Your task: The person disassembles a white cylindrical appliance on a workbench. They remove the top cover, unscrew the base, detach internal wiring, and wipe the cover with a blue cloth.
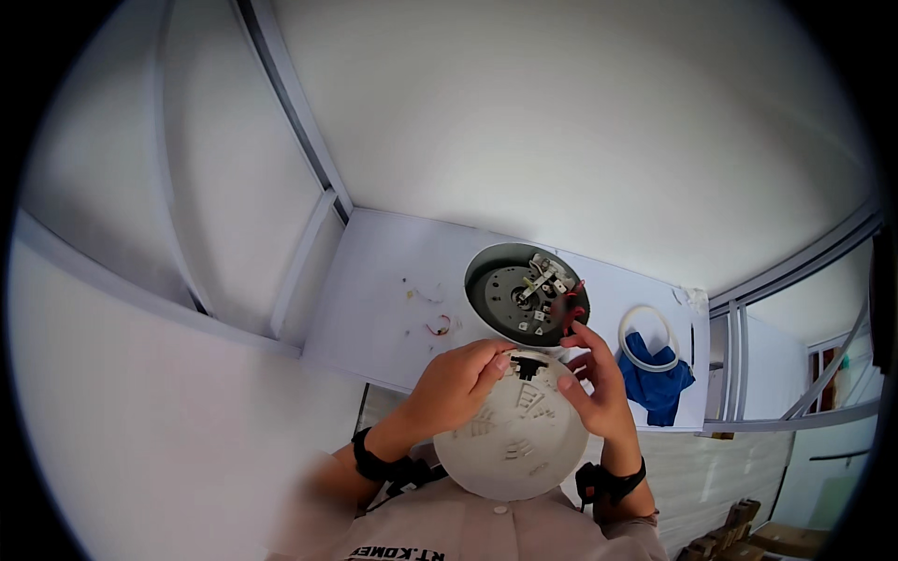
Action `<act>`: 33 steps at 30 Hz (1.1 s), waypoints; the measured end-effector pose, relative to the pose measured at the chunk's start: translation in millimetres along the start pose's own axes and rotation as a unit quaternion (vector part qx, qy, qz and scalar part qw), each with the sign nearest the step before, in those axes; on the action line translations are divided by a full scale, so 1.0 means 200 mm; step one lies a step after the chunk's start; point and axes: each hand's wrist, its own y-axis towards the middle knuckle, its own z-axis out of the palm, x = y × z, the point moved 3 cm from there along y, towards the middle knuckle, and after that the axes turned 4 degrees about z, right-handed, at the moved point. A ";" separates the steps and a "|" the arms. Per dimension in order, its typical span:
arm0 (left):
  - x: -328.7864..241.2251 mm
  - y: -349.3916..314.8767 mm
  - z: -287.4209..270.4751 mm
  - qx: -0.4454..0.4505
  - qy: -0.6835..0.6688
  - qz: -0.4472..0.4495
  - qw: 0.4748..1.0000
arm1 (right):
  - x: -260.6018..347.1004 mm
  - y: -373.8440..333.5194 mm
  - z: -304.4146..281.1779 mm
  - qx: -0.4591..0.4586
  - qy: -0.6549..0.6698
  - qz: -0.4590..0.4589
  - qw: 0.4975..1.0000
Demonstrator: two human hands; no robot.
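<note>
Close to my body I hold a round off-white plastic cover (514,439) with moulded slots and a black fitting (529,366) near its far edge. My left hand (458,383) is closed on the cover's far left edge, thumb on top. On the right edge, my right hand (599,383) grips with the thumb against the rim and the fingers bent. Its index fingertip reaches toward red wires (574,318). Just beyond the cover, a round housing (496,290) with a dark grey inside tilts on the table, holding white connectors and metal parts (547,276).
On the white table (374,271), small scraps and a thin coloured wire (438,325) lie to the left. A white ring (625,341) rests on a blue cloth (659,388) at the right. Grey frame posts (299,122) and a pale wall bound the table.
</note>
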 end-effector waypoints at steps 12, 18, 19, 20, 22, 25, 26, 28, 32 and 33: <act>0.32 0.06 -0.10 -0.100 -0.330 -0.126 0.930 | -0.06 -0.13 -0.02 -0.021 0.049 0.095 0.994; 1.03 0.03 -0.33 -0.206 0.144 -0.203 0.946 | -0.07 -0.17 -0.03 -0.043 0.111 0.092 0.989; 1.11 0.02 -0.31 -0.215 0.189 -0.177 0.942 | -0.07 -0.18 -0.04 -0.048 0.115 0.086 0.989; 1.17 0.03 -0.28 -0.208 0.209 -0.166 0.941 | -0.08 -0.18 -0.04 -0.053 0.117 0.079 0.989; 1.24 0.04 -0.24 -0.200 0.244 -0.144 0.938 | -0.07 -0.19 -0.04 -0.060 0.115 0.062 0.990; 1.30 0.12 -0.17 -0.205 0.291 -0.107 0.928 | -0.09 -0.20 -0.04 -0.074 0.112 0.065 0.989; 1.31 0.14 -0.16 -0.193 0.310 -0.110 0.925 | -0.10 -0.21 -0.04 -0.071 0.112 0.067 0.989; 1.32 0.21 -0.14 -0.167 0.347 -0.113 0.916 | -0.11 -0.23 -0.06 -0.069 0.114 0.068 0.989; 1.41 0.29 -0.14 -0.117 0.415 -0.087 0.898 | -0.09 -0.27 -0.07 -0.086 0.116 0.075 0.987; 1.41 0.29 -0.15 -0.109 0.425 -0.082 0.895 | -0.10 -0.28 -0.08 -0.091 0.121 0.076 0.986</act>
